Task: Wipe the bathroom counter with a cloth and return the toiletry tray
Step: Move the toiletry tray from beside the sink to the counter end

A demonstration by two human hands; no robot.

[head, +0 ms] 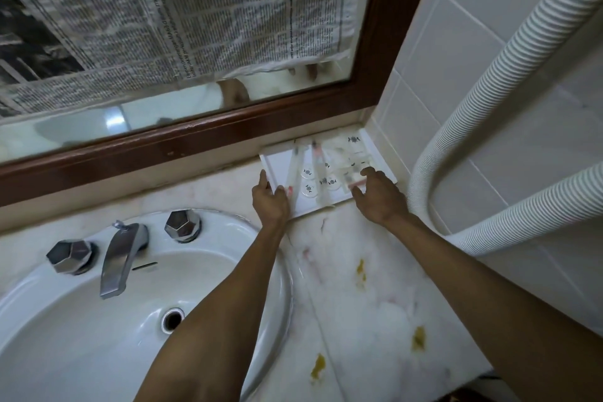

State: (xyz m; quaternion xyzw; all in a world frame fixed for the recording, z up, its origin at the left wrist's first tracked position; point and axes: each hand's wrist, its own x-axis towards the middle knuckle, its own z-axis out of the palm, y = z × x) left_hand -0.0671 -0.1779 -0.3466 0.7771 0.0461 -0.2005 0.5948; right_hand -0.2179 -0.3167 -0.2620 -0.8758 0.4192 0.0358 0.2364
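While both hands are on the white toiletry tray (329,170), the counter (355,303) hasn't been cleaned, judging by the yellow-brown stains (360,268) on the marble nr the front edge. The tray sits in the back right corner, against the mirror frame (228,137) & tiled wall (456,75), holding wrapped toothbrushes (318,160) & small round sachets (310,189).

Left hand (270,201) is on the tray's near-left corner, fingers curled loosely, thumb up along the left rim; looks like a light grip, not a firm one. Right hand (375,192) is spread, fingertips resting on the front-right rim; can't tell if it's actually gripping.

No cloth visible anywhere. Can't tell if the tray is being lifted off or put back; stains suggest wiping isn't done, so prob. early stage. Left to do, as I read it: clear tray, wipe marble incl. stains, put tray back in corner. Sink (81,320) & chrome tap (122,258) to the left are untouched by either hand.
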